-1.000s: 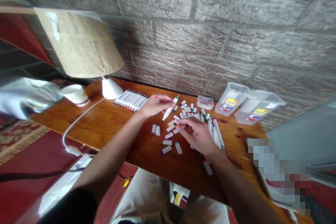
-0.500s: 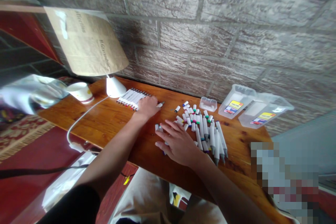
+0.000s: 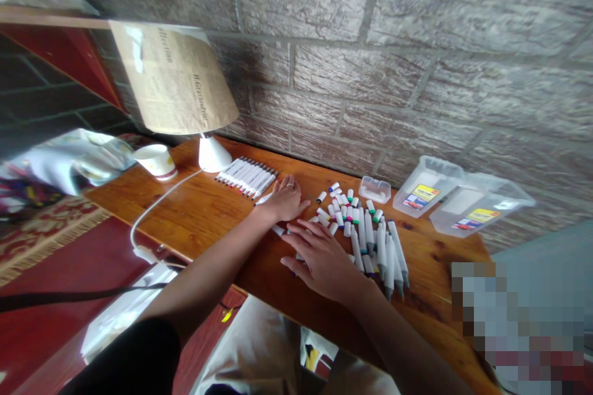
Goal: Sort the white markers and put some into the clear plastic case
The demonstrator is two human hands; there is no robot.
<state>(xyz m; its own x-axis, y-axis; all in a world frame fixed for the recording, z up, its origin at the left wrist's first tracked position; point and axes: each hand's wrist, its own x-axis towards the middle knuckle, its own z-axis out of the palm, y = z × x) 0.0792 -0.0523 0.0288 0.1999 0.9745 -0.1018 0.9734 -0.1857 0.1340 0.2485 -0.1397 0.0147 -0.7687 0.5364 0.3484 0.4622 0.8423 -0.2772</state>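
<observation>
My left hand (image 3: 283, 199) lies on the table with its fingers stretched forward and the thumb apart, a ring on one finger. Beside it shows part of a white marker (image 3: 264, 199), partly covered by the hand. Just left of that is a neat row of white markers (image 3: 248, 177) with dark ends. My right hand (image 3: 319, 256) is spread low over the table, fingers apart, partly hiding small pieces under it. Right of it lie a scattered heap of loose caps (image 3: 348, 213) and several uncapped markers (image 3: 390, 259) with grey tips.
A lamp (image 3: 213, 154) and a paper cup (image 3: 157, 162) stand on the left, the lamp's cord (image 3: 155, 200) crossing the table. Towards the wall are a small clear box (image 3: 375, 191) and two clear plastic containers (image 3: 417, 188) with labels. A stone-block wall (image 3: 333, 80) rises behind.
My left hand has shifted right and nearer, away from the marker row, and its fingers have straightened. My right hand stays over the same spot. The view has turned slightly left.
</observation>
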